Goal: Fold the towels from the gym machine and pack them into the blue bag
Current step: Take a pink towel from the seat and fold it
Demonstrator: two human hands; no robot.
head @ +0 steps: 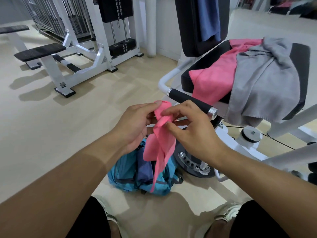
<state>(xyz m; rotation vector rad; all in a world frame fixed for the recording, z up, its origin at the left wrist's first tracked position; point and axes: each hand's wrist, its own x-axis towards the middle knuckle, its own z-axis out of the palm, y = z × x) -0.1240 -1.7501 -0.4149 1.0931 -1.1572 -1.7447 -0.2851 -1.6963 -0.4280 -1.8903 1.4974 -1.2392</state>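
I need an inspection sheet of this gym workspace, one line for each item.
Surface: pale floor; black machine seat.
Job's things: small pink towel held over the open blue bag, a dark blue cloth inside; large pink towel and grey towel on the seat; blue towel hanging on the backrest.
Clutter: nothing seen.
Grips: left hand and right hand both pinch the small pink towel.
Cables: thin machine cable.
Surroundings: weight machine, bench.

Left hand (135, 124) and right hand (193, 133) pinching pink towel (159, 143), above blue bag (127, 177)
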